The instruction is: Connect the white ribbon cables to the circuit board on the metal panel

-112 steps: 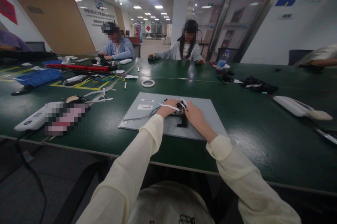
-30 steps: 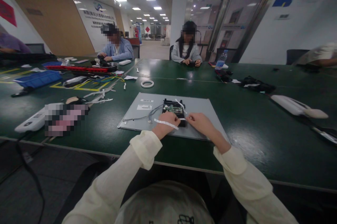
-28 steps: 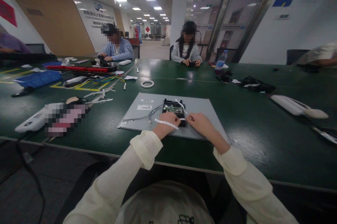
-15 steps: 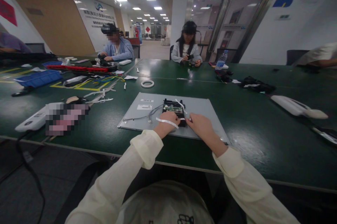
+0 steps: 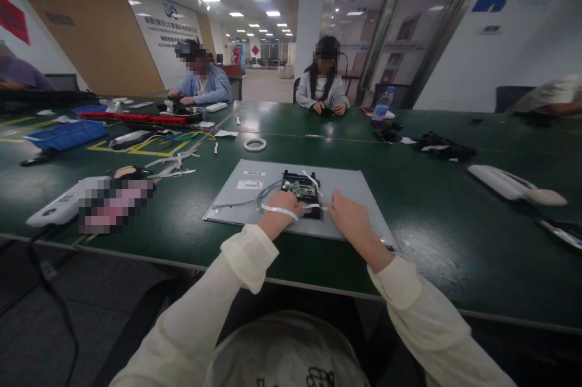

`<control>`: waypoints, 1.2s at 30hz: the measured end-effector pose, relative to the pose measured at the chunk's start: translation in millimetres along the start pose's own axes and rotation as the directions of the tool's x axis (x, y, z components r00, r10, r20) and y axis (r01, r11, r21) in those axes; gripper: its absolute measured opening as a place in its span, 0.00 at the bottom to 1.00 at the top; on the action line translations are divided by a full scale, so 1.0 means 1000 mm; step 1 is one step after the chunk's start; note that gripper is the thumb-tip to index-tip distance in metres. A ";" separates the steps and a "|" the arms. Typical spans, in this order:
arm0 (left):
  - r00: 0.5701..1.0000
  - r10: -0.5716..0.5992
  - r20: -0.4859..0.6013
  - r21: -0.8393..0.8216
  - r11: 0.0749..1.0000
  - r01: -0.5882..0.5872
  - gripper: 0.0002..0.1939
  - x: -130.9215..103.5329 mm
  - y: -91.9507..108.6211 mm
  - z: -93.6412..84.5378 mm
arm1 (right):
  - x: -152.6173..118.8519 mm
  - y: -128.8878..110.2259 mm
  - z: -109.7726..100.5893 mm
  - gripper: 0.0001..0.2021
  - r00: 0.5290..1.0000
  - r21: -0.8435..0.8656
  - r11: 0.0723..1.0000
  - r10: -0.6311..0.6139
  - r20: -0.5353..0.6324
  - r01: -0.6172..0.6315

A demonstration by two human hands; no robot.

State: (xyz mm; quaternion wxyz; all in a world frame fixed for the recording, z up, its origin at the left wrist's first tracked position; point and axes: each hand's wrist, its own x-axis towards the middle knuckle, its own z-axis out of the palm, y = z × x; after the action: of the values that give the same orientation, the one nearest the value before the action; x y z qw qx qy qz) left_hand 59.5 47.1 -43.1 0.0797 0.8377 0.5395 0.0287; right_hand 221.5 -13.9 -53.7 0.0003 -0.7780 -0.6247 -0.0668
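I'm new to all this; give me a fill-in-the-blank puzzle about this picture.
A white strip crosses the person's ____ hand.
The panel rests on a table coloured ____.
The tray is coloured ____.
In the picture, the bottle stands to the ____ of the white ring.

Missing words: left; green; blue; right.
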 end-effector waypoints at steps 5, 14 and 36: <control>0.998 0.057 -0.019 0.032 0.998 -0.057 0.18 0.001 -0.002 0.002 | 0.001 0.001 -0.005 0.12 0.995 0.076 0.995 -0.054 -0.081 0.060; 0.997 0.077 -0.009 0.029 0.997 -0.076 0.15 0.000 -0.004 0.000 | -0.012 -0.012 -0.012 0.17 0.661 0.260 0.616 -0.618 -0.425 0.743; 0.993 0.115 -0.024 0.013 0.993 -0.115 0.14 -0.002 -0.008 0.002 | -0.008 -0.025 -0.007 0.12 0.679 0.467 0.494 -0.581 -0.450 0.733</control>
State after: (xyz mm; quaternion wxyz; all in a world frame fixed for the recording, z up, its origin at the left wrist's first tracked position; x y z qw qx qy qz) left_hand 51.6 48.7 -46.4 0.0664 0.8674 0.4915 0.0404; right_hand 194.7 -16.8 -50.2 0.3007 -0.4189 -0.8551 0.0548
